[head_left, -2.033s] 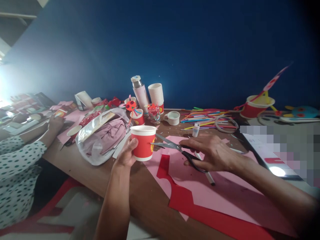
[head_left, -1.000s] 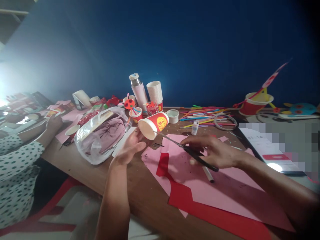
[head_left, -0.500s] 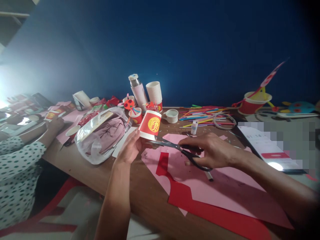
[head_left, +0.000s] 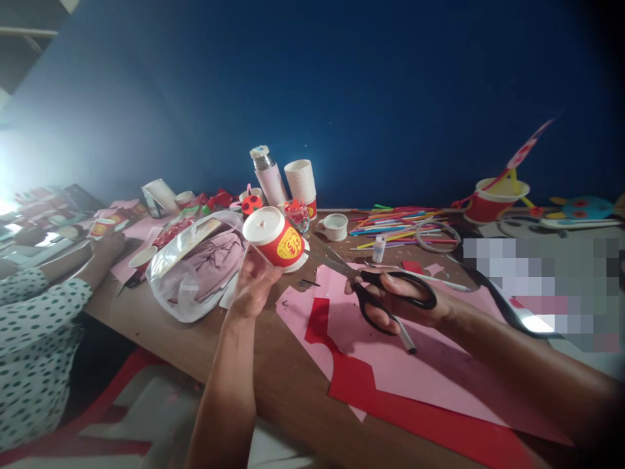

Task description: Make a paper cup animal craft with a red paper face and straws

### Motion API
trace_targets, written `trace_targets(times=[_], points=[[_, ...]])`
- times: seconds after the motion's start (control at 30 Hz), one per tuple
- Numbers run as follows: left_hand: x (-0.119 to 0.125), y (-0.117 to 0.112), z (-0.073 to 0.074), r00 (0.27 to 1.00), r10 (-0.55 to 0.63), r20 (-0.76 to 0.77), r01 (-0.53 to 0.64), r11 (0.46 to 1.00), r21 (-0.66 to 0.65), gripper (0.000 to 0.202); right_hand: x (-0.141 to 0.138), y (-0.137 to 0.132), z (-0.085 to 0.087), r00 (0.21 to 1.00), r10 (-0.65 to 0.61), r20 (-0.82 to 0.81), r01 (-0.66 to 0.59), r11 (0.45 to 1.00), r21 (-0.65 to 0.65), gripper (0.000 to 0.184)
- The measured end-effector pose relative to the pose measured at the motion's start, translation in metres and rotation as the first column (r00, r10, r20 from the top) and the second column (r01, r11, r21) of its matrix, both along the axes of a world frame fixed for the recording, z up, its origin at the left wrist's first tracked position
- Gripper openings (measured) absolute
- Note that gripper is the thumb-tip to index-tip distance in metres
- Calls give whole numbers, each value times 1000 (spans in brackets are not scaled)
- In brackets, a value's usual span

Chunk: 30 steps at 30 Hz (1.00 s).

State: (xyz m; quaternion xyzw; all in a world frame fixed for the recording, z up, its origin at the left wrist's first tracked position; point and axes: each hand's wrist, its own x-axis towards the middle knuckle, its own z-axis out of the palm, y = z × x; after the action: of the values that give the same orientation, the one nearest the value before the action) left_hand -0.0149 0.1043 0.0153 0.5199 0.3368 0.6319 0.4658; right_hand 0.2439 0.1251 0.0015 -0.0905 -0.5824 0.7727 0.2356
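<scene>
A red and white paper cup point(head_left: 276, 238) with a yellow print lies tilted in my left hand point(head_left: 256, 283), its white base turned up toward me and showing a small mark in the middle. My fingers wrap round it from below. Black-handled scissors point(head_left: 364, 277) sit in my right hand point(head_left: 410, 296), fingers through the loops. Their blades are apart and point at the cup's rim; whether they touch it I cannot tell. Under my right hand spread pink paper sheets point(head_left: 430, 365) and a cut red paper piece point(head_left: 361, 374). A white pen-like stick point(head_left: 407, 340) lies there too.
Behind stand a pink thermos point(head_left: 271, 182), stacked paper cups point(head_left: 299, 177), a white mug point(head_left: 334, 227) and many coloured pipe cleaners point(head_left: 395, 225). A plastic bag point(head_left: 190, 286) lies left. Another person's hand point(head_left: 108, 242) is farther left. A decorated cup point(head_left: 493, 198) stands right.
My left hand has tipped the cup so its base faces me, moving it slightly left and up. My right hand has turned palm-up, and the scissors' blades have opened away from the cup.
</scene>
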Motion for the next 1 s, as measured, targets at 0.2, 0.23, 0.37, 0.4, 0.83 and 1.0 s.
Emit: trace_targets(times=[0.2, 0.23, 0.37, 0.4, 0.83, 1.0], points=[[-4, 0, -5, 991, 102, -83, -109, 991, -77, 54, 4, -2, 15, 945, -234, 231, 157, 939, 307, 44], [-6, 0, -6, 992, 104, -70, -111, 988, -105, 54, 5, -2, 18, 914, -307, 266, 193, 905, 380, 44], [-14, -1, -3, 995, 40, 92, -20, 978, -209, 51, 11, -2, 23, 781, -552, 292, 198, 663, 722, 46], [-15, -2, -2, 992, 19, 127, 10, 976, -219, 48, 12, -1, 24, 757, -596, 269, 176, 582, 794, 47], [-13, -2, 2, 996, -19, 88, 34, 984, -176, 32, 14, 0, 23, 714, -685, 147, 8, 217, 976, 36], [-10, -6, 7, 996, -62, 60, 68, 993, -92, 50, 9, -4, 26, 919, -250, 304, 71, 866, 495, 44]])
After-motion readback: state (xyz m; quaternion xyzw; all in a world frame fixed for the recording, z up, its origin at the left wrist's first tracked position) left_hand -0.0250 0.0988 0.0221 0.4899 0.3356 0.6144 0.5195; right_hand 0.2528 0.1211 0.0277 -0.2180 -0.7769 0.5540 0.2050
